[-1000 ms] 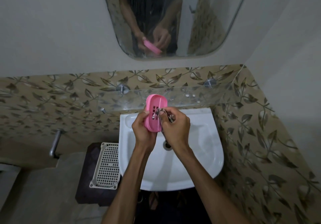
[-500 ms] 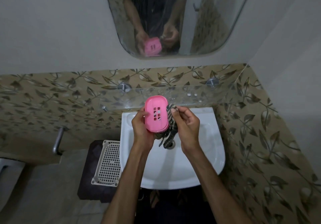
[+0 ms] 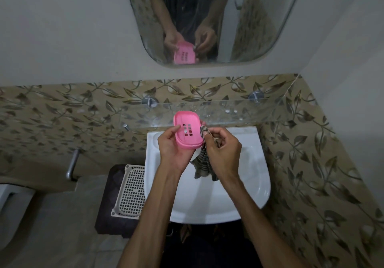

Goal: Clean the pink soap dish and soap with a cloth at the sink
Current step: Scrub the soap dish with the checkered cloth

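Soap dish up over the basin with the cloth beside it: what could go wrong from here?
1. The left hand grips the pink soap dish only along one edge; wiping pressure might knock it loose into the sink.
2. The striped cloth, pinched by the right hand, dangles over the basin and could snag or get wet.
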### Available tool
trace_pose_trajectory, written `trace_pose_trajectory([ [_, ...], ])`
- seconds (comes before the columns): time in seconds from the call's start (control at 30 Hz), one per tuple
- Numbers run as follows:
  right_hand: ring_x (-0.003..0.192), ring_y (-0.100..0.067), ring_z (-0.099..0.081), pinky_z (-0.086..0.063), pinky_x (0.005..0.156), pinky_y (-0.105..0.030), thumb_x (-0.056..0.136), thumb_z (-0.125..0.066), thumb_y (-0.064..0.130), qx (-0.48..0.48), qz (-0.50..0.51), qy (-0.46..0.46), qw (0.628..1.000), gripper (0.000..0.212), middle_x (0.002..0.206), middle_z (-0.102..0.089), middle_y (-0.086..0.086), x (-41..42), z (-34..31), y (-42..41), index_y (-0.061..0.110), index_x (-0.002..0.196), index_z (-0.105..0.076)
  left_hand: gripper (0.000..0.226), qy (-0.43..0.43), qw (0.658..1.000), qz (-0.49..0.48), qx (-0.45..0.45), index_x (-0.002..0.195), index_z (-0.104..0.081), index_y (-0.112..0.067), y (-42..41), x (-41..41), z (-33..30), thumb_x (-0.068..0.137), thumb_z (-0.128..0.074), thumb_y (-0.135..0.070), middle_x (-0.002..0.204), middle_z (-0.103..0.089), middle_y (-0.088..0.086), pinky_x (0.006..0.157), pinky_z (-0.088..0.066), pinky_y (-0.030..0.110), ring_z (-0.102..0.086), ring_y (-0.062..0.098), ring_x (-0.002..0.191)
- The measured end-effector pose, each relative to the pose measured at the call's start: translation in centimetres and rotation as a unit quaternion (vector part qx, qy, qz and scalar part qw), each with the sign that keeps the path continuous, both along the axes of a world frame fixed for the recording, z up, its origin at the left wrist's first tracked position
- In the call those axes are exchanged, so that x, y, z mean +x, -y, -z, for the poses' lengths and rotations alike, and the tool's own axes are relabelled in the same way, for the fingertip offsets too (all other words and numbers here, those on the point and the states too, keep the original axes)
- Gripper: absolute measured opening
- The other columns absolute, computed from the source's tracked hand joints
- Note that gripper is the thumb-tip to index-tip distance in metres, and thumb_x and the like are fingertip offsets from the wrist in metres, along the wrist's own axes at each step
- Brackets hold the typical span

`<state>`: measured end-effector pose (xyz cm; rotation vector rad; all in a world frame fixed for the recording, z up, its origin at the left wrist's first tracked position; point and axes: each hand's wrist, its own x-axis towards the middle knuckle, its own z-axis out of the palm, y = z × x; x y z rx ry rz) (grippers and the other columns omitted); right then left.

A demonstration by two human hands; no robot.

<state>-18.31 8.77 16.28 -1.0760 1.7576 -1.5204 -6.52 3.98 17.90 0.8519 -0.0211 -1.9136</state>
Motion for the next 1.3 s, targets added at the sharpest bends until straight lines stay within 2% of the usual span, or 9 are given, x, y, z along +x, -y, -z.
trace_pose_trajectory([
  [0.23, 0.064, -0.011, -0.068, -0.055, 0.058, -0.025, 0.092, -0.075, 0.006, -0.068, -0.002, -0.031, 0.997, 0.011, 0.077, -0.073, 0.008, 2.0, 0.3, -1.3, 0.014, 0.097, -0.077, 0.062, -0.025, 0.997, -0.069, -0.001, 0.121, -0.053, 0.007, 0.3, -1.5, -1.1, 0.063, -0.043, -0.012, 0.100, -0.064, 0.025, 0.101, -0.045, 0.045, -0.059, 0.039, 0.093],
  [0.37, 0.082, -0.011, -0.073, -0.060, 0.073, -0.032, 0.089, -0.077, 0.004, -0.105, -0.020, -0.063, 0.992, 0.011, 0.091, -0.076, 0.005, 0.7, 0.3, -0.6, 0.010, 0.098, -0.078, 0.048, 0.018, 0.995, -0.097, 0.026, 0.111, -0.047, 0.001, 0.8, -1.7, -1.8, 0.065, -0.042, -0.007, 0.088, -0.060, 0.021, 0.077, -0.051, 0.044, -0.057, 0.036, 0.081],
  [0.53, 0.091, -0.012, -0.072, -0.057, 0.080, -0.028, 0.080, -0.074, -0.011, -0.180, -0.102, -0.165, 0.964, 0.023, 0.095, -0.076, 0.000, -0.2, 0.7, -0.9, 0.006, 0.094, -0.078, 0.022, 0.048, 0.996, -0.054, 0.043, 0.096, -0.052, -0.001, 1.2, -1.6, -2.2, 0.079, -0.039, -0.007, 0.076, -0.063, 0.019, 0.084, -0.054, 0.043, -0.062, 0.034, 0.071],
  [0.73, 0.084, -0.012, -0.071, -0.057, 0.080, -0.027, 0.094, -0.070, -0.003, -0.037, -0.016, 0.226, 0.973, 0.010, 0.086, -0.076, 0.004, -0.9, 0.0, -0.2, 0.007, 0.097, -0.072, 0.074, -0.013, 0.999, -0.029, -0.023, 0.136, -0.052, 0.006, 0.8, -1.0, -1.4, 0.065, -0.035, -0.004, 0.131, -0.061, 0.035, 0.117, -0.040, 0.057, -0.060, 0.048, 0.127],
  [0.83, 0.086, -0.022, -0.063, -0.052, 0.081, -0.034, 0.099, -0.063, 0.002, 0.037, -0.021, 0.448, 0.893, 0.005, 0.088, -0.069, -0.008, -1.4, -1.1, 0.1, 0.002, 0.103, -0.065, 0.070, -0.001, 0.997, 0.028, -0.075, 0.139, -0.054, 0.008, 0.7, -0.4, -0.8, 0.075, -0.028, 0.001, 0.134, -0.064, 0.031, 0.103, -0.055, 0.050, -0.063, 0.043, 0.125],
  [0.97, 0.092, -0.023, -0.070, -0.057, 0.084, -0.035, 0.100, -0.058, 0.007, 0.070, -0.121, 0.520, 0.842, 0.015, 0.101, -0.072, -0.014, -1.3, -2.3, 0.2, 0.003, 0.113, -0.066, 0.050, 0.189, 0.974, 0.085, -0.091, 0.115, -0.068, -0.001, 0.2, -1.3, 0.1, 0.070, -0.048, -0.006, 0.106, -0.073, 0.020, 0.074, -0.060, 0.035, -0.067, 0.034, 0.098],
  [1.1, 0.092, -0.025, -0.072, -0.061, 0.074, -0.034, 0.097, -0.066, 0.008, 0.070, -0.150, 0.430, 0.887, 0.012, 0.100, -0.075, -0.013, -0.7, -2.3, -0.1, 0.009, 0.105, -0.075, 0.038, 0.323, 0.938, 0.085, -0.094, 0.132, -0.055, -0.020, -0.2, -2.3, 1.3, 0.095, -0.059, -0.030, 0.097, -0.068, 0.015, 0.075, -0.052, 0.036, -0.065, 0.029, 0.084],
  [1.2, 0.088, -0.017, -0.076, -0.059, 0.076, -0.025, 0.093, -0.074, 0.006, 0.029, -0.146, 0.260, 0.954, 0.016, 0.094, -0.080, -0.004, -0.2, -2.0, -0.4, 0.021, 0.092, -0.081, 0.031, 0.184, 0.979, 0.059, -0.058, 0.107, -0.075, -0.010, -0.7, -1.9, 1.2, 0.099, -0.057, -0.035, 0.085, -0.071, 0.016, 0.066, -0.061, 0.031, -0.072, 0.028, 0.074],
  [1.3, 0.081, -0.013, -0.077, -0.058, 0.070, -0.023, 0.090, -0.078, 0.008, 0.015, -0.142, 0.134, 0.981, 0.013, 0.088, -0.080, 0.002, 0.3, -1.6, -1.0, 0.020, 0.093, -0.081, 0.051, 0.093, 0.993, 0.043, -0.050, 0.130, -0.065, 0.006, -1.4, -0.9, 1.5, 0.098, -0.051, -0.031, 0.119, -0.070, 0.030, 0.102, -0.058, 0.046, -0.071, 0.039, 0.112],
])
